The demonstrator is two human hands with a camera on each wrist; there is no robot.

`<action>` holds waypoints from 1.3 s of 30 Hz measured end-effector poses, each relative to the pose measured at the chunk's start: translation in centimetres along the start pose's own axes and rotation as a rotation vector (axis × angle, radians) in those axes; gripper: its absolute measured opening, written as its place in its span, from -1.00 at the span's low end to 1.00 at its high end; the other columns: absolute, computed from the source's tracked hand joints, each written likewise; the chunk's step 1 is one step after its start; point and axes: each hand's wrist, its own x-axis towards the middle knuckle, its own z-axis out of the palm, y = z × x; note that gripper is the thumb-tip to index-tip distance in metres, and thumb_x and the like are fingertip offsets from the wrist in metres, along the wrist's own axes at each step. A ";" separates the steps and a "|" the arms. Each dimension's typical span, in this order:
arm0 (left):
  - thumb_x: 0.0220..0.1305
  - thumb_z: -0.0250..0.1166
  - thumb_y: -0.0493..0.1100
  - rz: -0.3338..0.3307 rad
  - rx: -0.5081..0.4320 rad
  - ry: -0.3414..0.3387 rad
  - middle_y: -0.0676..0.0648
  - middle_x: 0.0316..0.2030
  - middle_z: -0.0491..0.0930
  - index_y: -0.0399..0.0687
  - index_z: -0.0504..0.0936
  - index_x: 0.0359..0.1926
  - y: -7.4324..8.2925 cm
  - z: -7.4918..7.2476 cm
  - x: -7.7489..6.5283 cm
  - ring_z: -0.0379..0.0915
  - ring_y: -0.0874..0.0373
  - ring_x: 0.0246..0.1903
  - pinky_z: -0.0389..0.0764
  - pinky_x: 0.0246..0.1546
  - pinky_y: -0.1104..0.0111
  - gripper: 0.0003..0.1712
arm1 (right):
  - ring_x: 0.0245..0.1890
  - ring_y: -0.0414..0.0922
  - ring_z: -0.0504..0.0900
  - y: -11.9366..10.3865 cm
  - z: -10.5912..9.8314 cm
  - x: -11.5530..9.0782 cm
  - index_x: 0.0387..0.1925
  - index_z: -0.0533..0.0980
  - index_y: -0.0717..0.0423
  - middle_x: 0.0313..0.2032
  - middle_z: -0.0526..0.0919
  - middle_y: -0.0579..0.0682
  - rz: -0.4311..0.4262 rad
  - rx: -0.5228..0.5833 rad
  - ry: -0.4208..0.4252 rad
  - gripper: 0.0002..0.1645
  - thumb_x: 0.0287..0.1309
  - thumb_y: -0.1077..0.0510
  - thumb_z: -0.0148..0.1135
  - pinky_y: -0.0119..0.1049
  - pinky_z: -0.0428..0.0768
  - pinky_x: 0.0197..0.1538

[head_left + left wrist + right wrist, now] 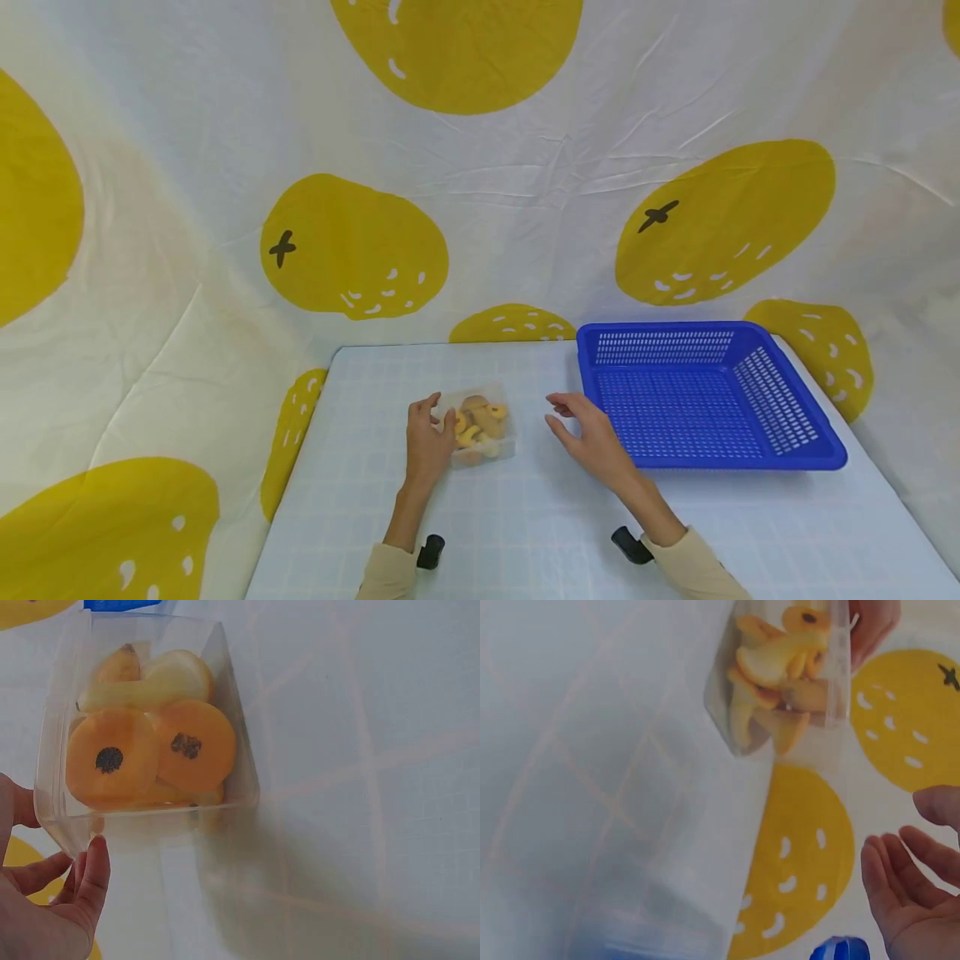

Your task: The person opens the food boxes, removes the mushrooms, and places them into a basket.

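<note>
A clear plastic box (512, 442) stands on the table left of centre. Inside it lie yellow and orange pieces (491, 423), some crescent-shaped. Two orange rounds (196, 746) with dark speckled centres press against its wall in the left wrist view. My left hand (430, 442) grips the box at its left rim, thumb on one side and fingers on the other. Whether a lid covers the box I cannot tell. To the right of the box, apart from it, my right hand (596, 442) hovers with loosely bent fingers and holds nothing.
A blue plastic basket (813, 417) with slotted walls stands at the back right of the table (525, 533), beyond my right hand. The table wears a pale checked cover. A white cloth (525, 208) with yellow fruit prints hangs behind and at the sides.
</note>
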 end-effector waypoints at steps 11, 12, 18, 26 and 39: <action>0.32 0.44 -0.21 -0.074 -0.125 -0.082 -0.29 0.02 0.53 -0.34 0.52 0.26 -0.7 0.4 -0.6 0.50 -0.02 -0.18 0.60 -0.24 0.37 -0.44 | -0.04 0.09 0.67 -0.5 3.2 -0.5 0.16 0.52 0.33 0.02 0.65 0.18 0.096 0.159 -0.124 -0.61 0.37 0.28 0.31 -0.10 0.69 0.01; 0.32 0.44 -0.18 -0.081 -0.132 -0.094 -0.28 0.03 0.53 -0.33 0.51 0.27 -0.7 0.4 -0.7 0.50 -0.01 -0.17 0.60 -0.23 0.38 -0.42 | -0.04 0.08 0.67 -0.5 3.4 -0.6 0.16 0.52 0.34 0.03 0.65 0.19 0.111 0.170 -0.130 -0.61 0.37 0.28 0.30 -0.10 0.69 0.01; 0.29 0.47 0.06 -0.157 -0.178 -0.228 -0.24 0.21 0.44 -0.27 0.35 0.43 -1.1 0.3 -1.4 0.44 0.01 -0.04 0.58 -0.08 0.27 -0.14 | -0.10 0.05 0.67 -0.2 4.4 -0.9 0.13 0.53 0.38 -0.01 0.65 0.22 0.128 0.198 -0.104 -0.63 0.36 0.29 0.31 -0.13 0.71 -0.06; 0.04 0.61 0.19 -0.197 -0.182 -0.423 -0.13 0.30 0.27 -0.05 0.02 0.61 -2.1 -0.4 -1.9 0.35 -0.04 0.16 0.51 0.11 0.04 0.31 | -0.18 -0.03 0.67 0.1 5.2 -1.0 0.06 0.58 0.29 -0.17 0.68 0.06 0.227 0.199 -0.063 -0.68 0.33 0.25 0.35 -0.21 0.70 -0.10; -0.04 0.69 0.09 -0.179 -0.207 -0.467 -0.15 0.41 0.16 -0.02 -0.07 0.62 -3.6 0.4 -1.9 0.24 -0.17 0.35 0.36 0.30 -0.12 0.41 | -0.40 -0.04 0.67 0.4 5.4 -0.8 -0.20 0.56 0.13 -0.37 0.68 0.14 0.469 0.329 -0.136 -0.83 0.39 0.10 0.33 -0.38 0.61 -0.34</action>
